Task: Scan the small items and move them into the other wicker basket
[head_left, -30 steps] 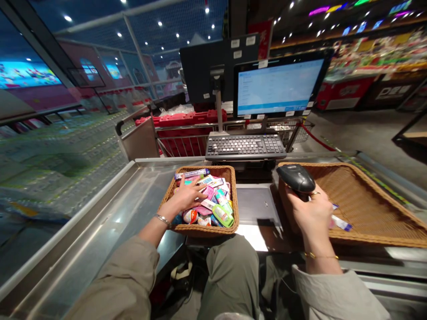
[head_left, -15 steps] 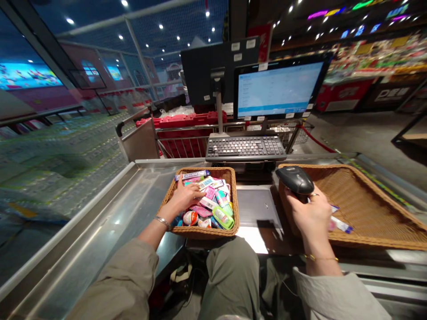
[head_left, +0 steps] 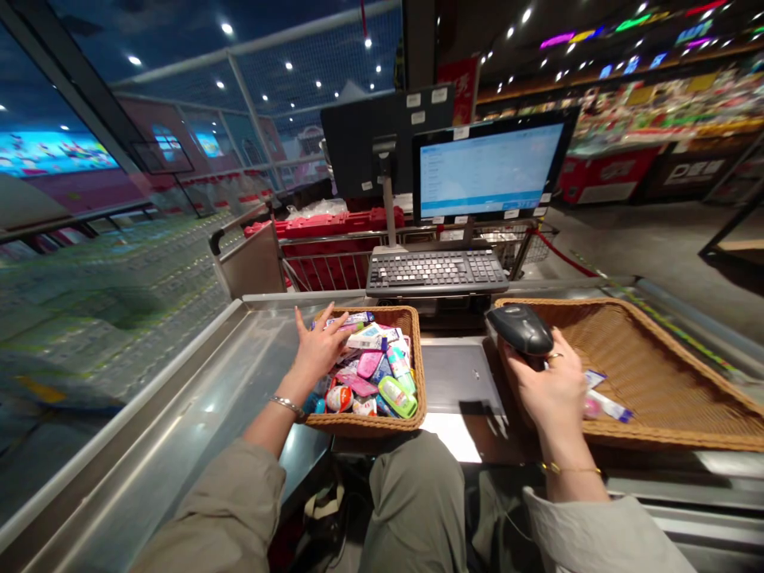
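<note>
My left hand (head_left: 319, 350) is over the left side of a small wicker basket (head_left: 421, 370), palm down with its fingers spread. Packed in that basket are several small packages, among them a green-capped pack (head_left: 398, 396), a pink one (head_left: 370, 364), a white box (head_left: 365, 342) close to my fingertips, and a red-and-white egg-shaped sweet (head_left: 339, 399). A black barcode scanner (head_left: 520, 329) is gripped in my right hand (head_left: 552, 390), held above the left edge of a larger wicker basket (head_left: 674, 358). Within the larger basket lie a white-and-blue stick pack (head_left: 609, 406) and a pink item (head_left: 592, 408).
Behind the baskets stands a black keyboard (head_left: 438, 270), below a lit monitor (head_left: 489, 171) and a second, dark screen (head_left: 358, 151). A metal counter (head_left: 196, 406) runs along the left. A shopping cart (head_left: 328, 267) is just beyond the counter.
My left hand has lifted slightly, shifted left and spread its fingers. The white box beside it lies at a different angle. The scanner stays in my right hand.
</note>
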`<action>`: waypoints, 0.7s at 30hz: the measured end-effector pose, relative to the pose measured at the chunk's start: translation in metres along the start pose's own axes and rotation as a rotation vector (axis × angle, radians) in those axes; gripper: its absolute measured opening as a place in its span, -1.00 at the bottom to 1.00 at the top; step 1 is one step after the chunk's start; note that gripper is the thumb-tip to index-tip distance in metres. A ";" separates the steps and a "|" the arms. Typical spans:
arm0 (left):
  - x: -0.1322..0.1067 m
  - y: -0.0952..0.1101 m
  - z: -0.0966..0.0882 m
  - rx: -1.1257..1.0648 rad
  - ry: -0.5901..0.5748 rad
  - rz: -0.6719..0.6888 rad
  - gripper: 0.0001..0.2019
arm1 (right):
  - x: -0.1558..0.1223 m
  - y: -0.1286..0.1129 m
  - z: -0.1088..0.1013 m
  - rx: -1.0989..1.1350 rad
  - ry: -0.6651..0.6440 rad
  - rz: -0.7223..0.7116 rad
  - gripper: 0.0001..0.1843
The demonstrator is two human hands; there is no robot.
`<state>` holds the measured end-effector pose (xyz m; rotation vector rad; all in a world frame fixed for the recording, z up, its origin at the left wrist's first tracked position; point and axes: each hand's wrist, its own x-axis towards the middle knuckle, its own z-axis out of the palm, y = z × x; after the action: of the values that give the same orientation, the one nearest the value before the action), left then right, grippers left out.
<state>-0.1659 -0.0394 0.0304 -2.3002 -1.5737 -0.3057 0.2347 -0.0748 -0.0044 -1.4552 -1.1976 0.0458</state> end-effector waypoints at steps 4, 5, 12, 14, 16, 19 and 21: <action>0.007 0.015 -0.003 0.018 0.077 -0.058 -0.77 | -0.001 0.006 0.002 -0.015 -0.010 -0.030 -0.53; 0.009 0.020 -0.003 0.019 0.094 -0.076 -0.78 | -0.002 0.007 0.002 -0.021 -0.011 -0.041 -0.53; 0.031 0.052 0.003 -0.019 0.187 -0.101 -0.80 | -0.004 0.008 0.002 -0.064 -0.008 -0.166 -0.54; 0.037 0.061 0.004 -0.035 0.205 -0.085 -0.81 | -0.005 0.007 0.001 -0.068 0.003 -0.187 -0.54; 0.042 0.069 0.005 -0.043 0.220 -0.071 -0.82 | -0.005 0.007 0.000 -0.070 0.015 -0.202 -0.55; 0.051 0.083 0.006 -0.053 0.243 -0.066 -0.82 | -0.006 0.007 -0.001 -0.082 0.011 -0.207 -0.58; 0.056 0.092 0.007 -0.063 0.259 -0.067 -0.82 | -0.007 0.008 -0.001 -0.101 -0.011 -0.211 -0.59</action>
<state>-0.0596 -0.0188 0.0305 -2.1532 -1.5300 -0.6510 0.2369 -0.0788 -0.0145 -1.4089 -1.3731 -0.1535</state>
